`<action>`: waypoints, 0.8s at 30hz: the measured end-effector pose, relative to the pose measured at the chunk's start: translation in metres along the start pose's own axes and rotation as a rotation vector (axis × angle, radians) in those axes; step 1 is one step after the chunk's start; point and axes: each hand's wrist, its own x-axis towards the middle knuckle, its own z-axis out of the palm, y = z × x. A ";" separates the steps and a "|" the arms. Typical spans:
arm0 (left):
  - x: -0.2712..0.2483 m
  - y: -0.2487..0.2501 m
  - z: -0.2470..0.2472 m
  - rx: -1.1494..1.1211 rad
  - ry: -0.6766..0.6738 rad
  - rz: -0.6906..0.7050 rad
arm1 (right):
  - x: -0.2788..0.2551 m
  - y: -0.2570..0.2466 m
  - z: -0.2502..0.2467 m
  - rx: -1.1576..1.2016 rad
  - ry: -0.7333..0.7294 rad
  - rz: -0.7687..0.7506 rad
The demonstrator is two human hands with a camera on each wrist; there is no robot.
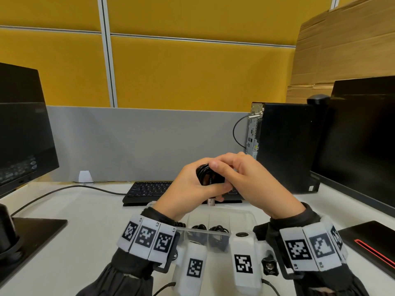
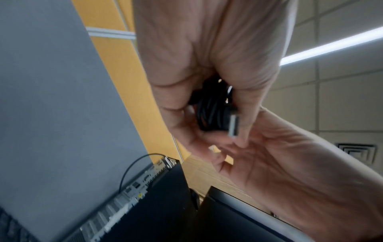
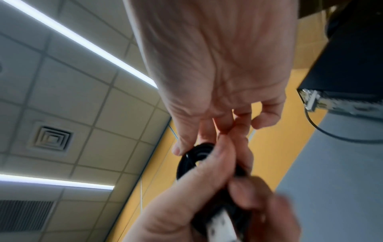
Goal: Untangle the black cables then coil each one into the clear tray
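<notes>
A coiled black cable is held in the air between both hands, above the clear tray. My left hand grips the coil from below and the left, thumb across its front. My right hand pinches the top of the coil, thumb on its near side. The cable's silver USB plug sticks out under the left hand. The left wrist view shows the coil and the plug inside curled fingers. Two coiled black cables lie in the tray, partly hidden by my wrists.
A black keyboard lies behind the tray. A monitor and its base stand at the left. A PC tower and a second monitor stand at the right. A black pad with a red stripe lies front right.
</notes>
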 end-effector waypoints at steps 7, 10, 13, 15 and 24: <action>0.010 -0.015 0.022 0.009 0.241 -0.022 | -0.005 0.004 -0.004 -0.199 -0.049 -0.015; 0.014 -0.019 0.027 0.062 0.230 -0.047 | -0.010 0.015 -0.003 -0.147 0.017 0.021; 0.021 -0.027 0.034 0.089 0.211 -0.091 | -0.017 0.026 -0.008 -0.189 0.063 -0.007; 0.025 -0.032 0.040 0.108 0.163 -0.134 | -0.018 0.035 -0.016 -0.223 0.050 -0.007; 0.013 -0.068 0.001 0.604 -0.196 -0.431 | 0.007 0.117 -0.014 -0.610 -0.447 0.368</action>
